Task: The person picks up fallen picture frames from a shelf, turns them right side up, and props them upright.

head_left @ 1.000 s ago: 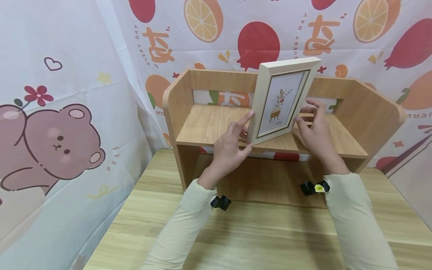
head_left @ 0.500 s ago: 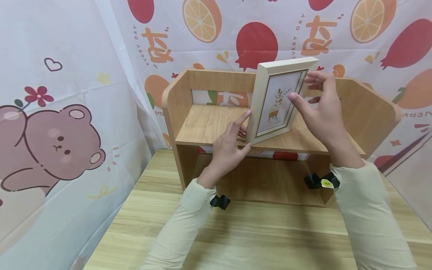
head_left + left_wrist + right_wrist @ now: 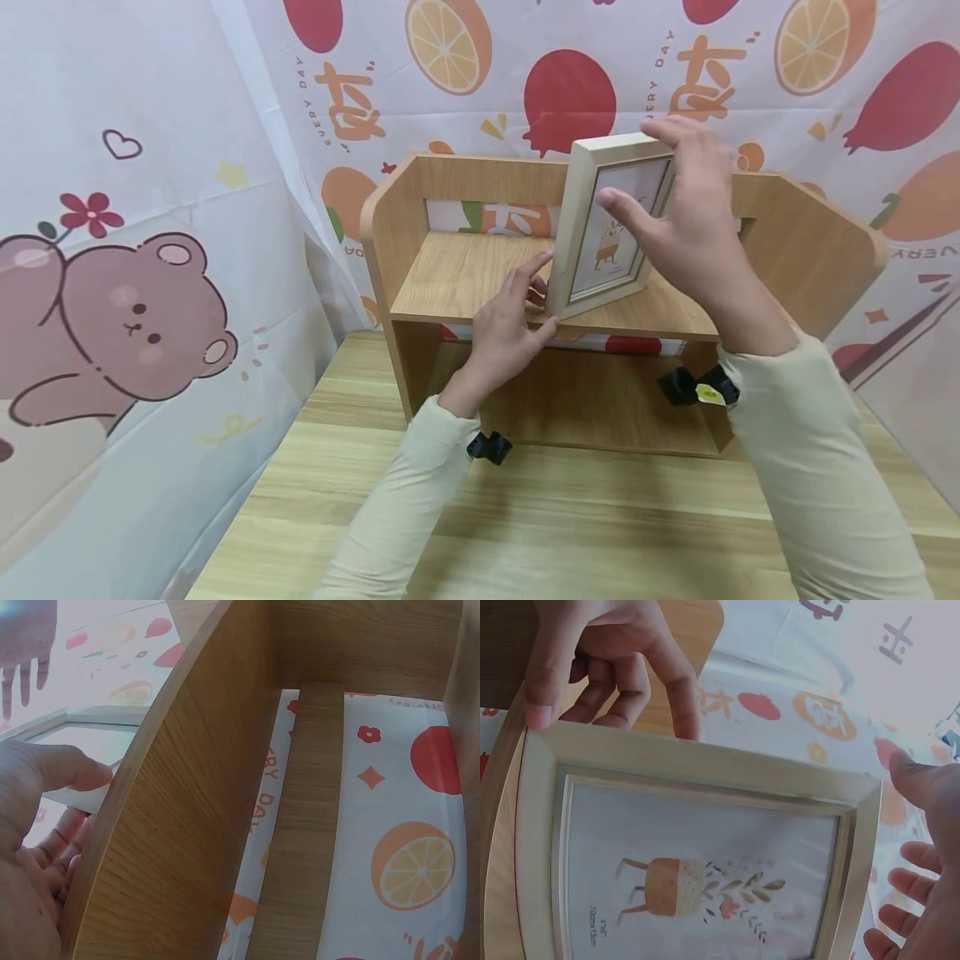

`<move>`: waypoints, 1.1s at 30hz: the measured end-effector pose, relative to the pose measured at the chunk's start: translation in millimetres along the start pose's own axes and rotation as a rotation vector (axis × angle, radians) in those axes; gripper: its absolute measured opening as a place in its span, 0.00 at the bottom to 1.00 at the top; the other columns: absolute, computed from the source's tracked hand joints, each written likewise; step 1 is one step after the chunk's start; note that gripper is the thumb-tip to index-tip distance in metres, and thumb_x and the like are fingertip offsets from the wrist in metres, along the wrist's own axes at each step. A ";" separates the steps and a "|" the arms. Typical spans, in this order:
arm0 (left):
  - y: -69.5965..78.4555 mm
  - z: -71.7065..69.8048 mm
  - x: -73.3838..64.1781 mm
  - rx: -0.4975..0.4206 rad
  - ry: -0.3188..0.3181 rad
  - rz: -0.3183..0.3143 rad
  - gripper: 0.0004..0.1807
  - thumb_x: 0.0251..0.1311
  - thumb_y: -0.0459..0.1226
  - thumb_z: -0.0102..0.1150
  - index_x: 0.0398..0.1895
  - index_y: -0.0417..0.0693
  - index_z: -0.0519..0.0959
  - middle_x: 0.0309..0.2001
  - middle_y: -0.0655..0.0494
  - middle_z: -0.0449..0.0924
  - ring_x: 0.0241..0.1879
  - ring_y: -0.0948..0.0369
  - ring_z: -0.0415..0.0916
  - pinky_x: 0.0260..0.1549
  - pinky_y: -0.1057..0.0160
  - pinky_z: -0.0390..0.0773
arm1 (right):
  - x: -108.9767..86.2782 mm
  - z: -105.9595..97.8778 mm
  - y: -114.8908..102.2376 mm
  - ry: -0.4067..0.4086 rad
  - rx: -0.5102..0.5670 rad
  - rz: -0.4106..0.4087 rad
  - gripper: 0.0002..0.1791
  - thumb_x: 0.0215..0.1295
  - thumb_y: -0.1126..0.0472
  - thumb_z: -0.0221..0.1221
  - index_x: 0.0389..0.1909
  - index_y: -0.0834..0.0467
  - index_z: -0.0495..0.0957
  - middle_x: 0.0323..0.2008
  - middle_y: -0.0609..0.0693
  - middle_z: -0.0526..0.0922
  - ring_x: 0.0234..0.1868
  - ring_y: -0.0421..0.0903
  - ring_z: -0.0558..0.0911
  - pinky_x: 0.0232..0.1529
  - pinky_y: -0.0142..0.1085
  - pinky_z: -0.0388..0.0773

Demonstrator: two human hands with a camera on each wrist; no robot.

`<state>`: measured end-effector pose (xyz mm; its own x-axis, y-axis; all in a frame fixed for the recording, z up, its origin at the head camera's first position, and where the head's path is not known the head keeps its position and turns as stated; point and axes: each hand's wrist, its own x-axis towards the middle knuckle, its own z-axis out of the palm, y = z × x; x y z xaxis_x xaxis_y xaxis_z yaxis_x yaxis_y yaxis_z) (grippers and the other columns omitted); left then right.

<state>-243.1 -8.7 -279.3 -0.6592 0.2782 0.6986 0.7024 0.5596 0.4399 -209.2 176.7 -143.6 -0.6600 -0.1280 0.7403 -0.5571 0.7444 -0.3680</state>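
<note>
Main risk, I'd say: picture frame (image 3: 600, 242) tips or slides off the upper shelf (image 3: 465, 271). Its near bottom corner sits right by the front edge, so a knock up top or a slip low down could do it. Left hand (image 3: 510, 325) looks unclamped: thumb and index apart, both touching the frame's left side low down, thumb at that corner. Right hand (image 3: 697, 217) has fingers spread, just beside the top end, apart from it. Frame stands upright, angled, between the hands. Can't tell what supports its back.
</note>
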 end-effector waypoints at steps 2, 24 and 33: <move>-0.5 0.4 0.1 0.000 -0.001 0.002 0.44 0.51 0.33 0.70 0.70 0.55 0.58 0.43 0.51 0.75 0.43 0.59 0.81 0.23 0.65 0.68 | 0.8 2.7 -2.8 -0.017 -0.030 0.007 0.40 0.60 0.52 0.66 0.69 0.60 0.60 0.70 0.57 0.59 0.71 0.53 0.53 0.71 0.49 0.46; -5.4 3.2 -0.8 0.012 0.004 0.017 0.42 0.52 0.34 0.69 0.69 0.57 0.58 0.43 0.51 0.75 0.43 0.58 0.81 0.24 0.65 0.69 | -0.1 28.3 -13.5 -0.031 -0.181 0.056 0.45 0.58 0.44 0.65 0.70 0.58 0.55 0.69 0.57 0.56 0.69 0.55 0.55 0.68 0.51 0.50; -6.9 4.3 -0.4 0.002 0.025 0.040 0.42 0.51 0.33 0.70 0.68 0.56 0.59 0.41 0.51 0.76 0.42 0.58 0.81 0.23 0.64 0.72 | -2.2 35.2 -10.9 0.034 -0.228 -0.009 0.41 0.61 0.48 0.64 0.69 0.60 0.57 0.67 0.59 0.58 0.67 0.57 0.58 0.62 0.51 0.56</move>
<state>-248.8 -9.3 -285.1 -0.6239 0.2805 0.7294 0.7272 0.5502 0.4104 -219.4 145.8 -161.0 -0.6357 -0.1163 0.7631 -0.4323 0.8726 -0.2271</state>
